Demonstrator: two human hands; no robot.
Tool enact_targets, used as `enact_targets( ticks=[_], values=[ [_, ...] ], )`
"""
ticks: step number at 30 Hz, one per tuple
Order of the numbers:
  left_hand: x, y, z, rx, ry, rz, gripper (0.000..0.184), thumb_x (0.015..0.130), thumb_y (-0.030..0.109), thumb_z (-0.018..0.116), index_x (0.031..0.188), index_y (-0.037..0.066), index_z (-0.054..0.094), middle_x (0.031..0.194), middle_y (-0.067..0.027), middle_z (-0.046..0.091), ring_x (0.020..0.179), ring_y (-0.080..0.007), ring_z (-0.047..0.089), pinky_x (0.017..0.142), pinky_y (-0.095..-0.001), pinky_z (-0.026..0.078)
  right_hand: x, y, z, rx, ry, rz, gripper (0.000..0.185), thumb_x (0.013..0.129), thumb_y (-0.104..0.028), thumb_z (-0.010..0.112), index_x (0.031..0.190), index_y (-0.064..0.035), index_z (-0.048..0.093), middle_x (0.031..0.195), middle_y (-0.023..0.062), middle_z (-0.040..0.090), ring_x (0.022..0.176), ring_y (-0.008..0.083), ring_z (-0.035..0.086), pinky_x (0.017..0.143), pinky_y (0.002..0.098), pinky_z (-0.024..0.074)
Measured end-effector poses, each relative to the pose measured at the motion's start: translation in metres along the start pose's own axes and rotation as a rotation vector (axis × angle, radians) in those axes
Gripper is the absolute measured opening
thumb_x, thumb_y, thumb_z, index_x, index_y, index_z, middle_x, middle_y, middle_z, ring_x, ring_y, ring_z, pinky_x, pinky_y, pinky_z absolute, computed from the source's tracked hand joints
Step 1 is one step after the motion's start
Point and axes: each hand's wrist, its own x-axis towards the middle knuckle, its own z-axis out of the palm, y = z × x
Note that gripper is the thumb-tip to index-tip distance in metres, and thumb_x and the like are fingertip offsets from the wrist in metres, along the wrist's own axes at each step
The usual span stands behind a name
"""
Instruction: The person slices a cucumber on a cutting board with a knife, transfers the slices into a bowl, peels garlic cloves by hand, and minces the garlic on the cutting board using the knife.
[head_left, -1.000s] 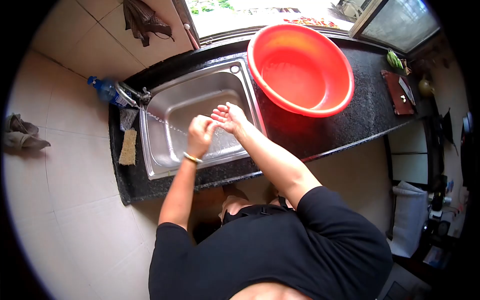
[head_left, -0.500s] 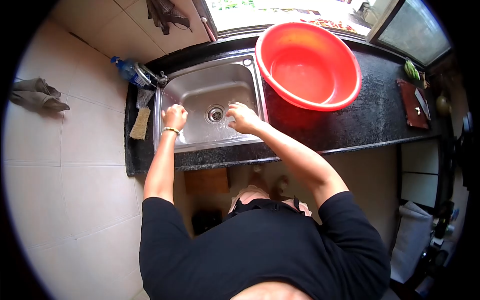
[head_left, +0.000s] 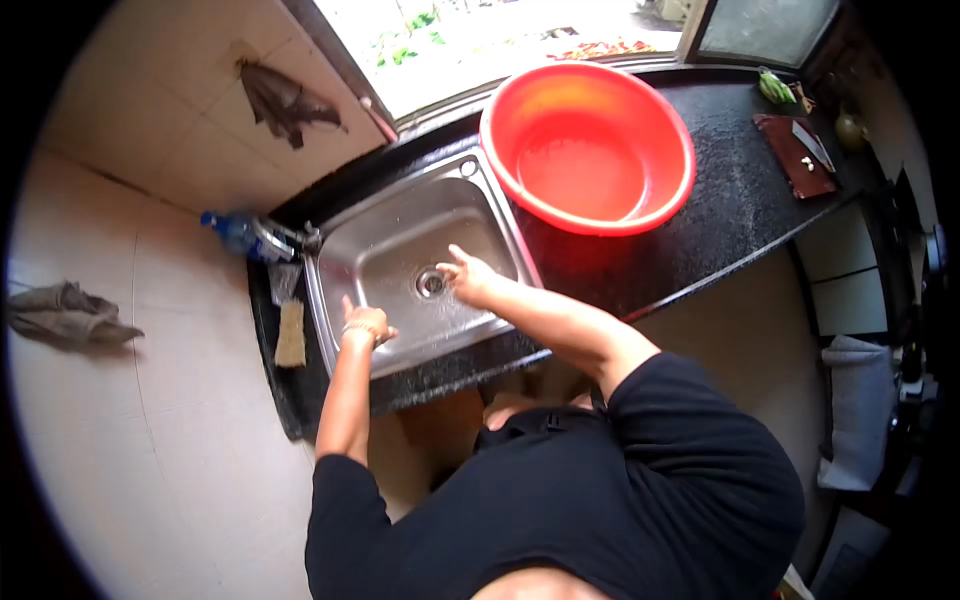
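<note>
Over the left side of a stainless steel sink (head_left: 410, 228) is my left hand (head_left: 367, 322), a bracelet at its wrist. Its fingers are apart and nothing is in them. My right hand (head_left: 470, 278) hovers beside the drain (head_left: 430, 284), also with spread fingers and holding nothing. Water drops wet the basin floor. To the right of the sink stands a large red plastic basin (head_left: 590, 165), its inside wet-looking. The faucet (head_left: 310, 238) is at the sink's left back corner.
A blue-capped bottle (head_left: 237, 233) and a scrubbing sponge (head_left: 291, 335) sit left of the sink. Cloths hang on the tiled wall (head_left: 190, 420). Farther right on the black counter (head_left: 730, 160) are a knife (head_left: 812, 146) on a red-brown board (head_left: 783, 158) and green vegetables (head_left: 775, 87).
The head view has turned, so the sink and counter appear tilted. My fingers have spread from a more curled pose, and both hands remain over the sink.
</note>
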Motion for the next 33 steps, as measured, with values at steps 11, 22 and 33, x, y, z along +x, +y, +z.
enact_targets(
  ticks=[11, 22, 33],
  values=[
    [0.045, -0.068, 0.003, -1.715, 0.175, 0.516, 0.037, 0.095, 0.031, 0.050, 0.124, 0.009, 0.052, 0.102, -0.0088, 0.062, 0.082, -0.0139, 0.060, 0.078, -0.0339, 0.050, -0.055, -0.068, -0.081, 0.037, -0.149, 0.127, 0.047, 0.095, -0.042, 0.041, 0.119, -0.0048, 0.058, 0.124, 0.0180, 0.057, 0.118, 0.0365, 0.052, 0.101, 0.0567, 0.0361],
    [-0.085, 0.185, -0.084, -0.242, 0.573, 0.171, 0.019, 0.078, 0.018, 0.067, 0.091, 0.006, 0.071, 0.087, -0.0148, 0.069, 0.076, -0.0298, 0.066, 0.071, -0.0363, 0.053, -0.353, 0.184, -0.153, 0.315, 0.032, -0.035, 0.055, 0.083, -0.026, 0.063, 0.129, -0.0007, 0.049, 0.129, 0.0211, 0.052, 0.121, 0.0361, 0.046, 0.103, 0.0420, 0.0370],
    [-0.098, 0.552, -0.286, -0.881, 0.819, 0.927, 0.016, 0.080, -0.001, 0.062, 0.096, 0.001, 0.064, 0.086, -0.0120, 0.066, 0.076, -0.0202, 0.066, 0.070, -0.0283, 0.053, -0.689, 0.375, -0.275, -0.239, 0.582, 0.832, 0.046, 0.082, -0.027, 0.065, 0.122, -0.0086, 0.054, 0.130, 0.0101, 0.050, 0.134, 0.0343, 0.030, 0.103, 0.0653, 0.0243]
  ],
)
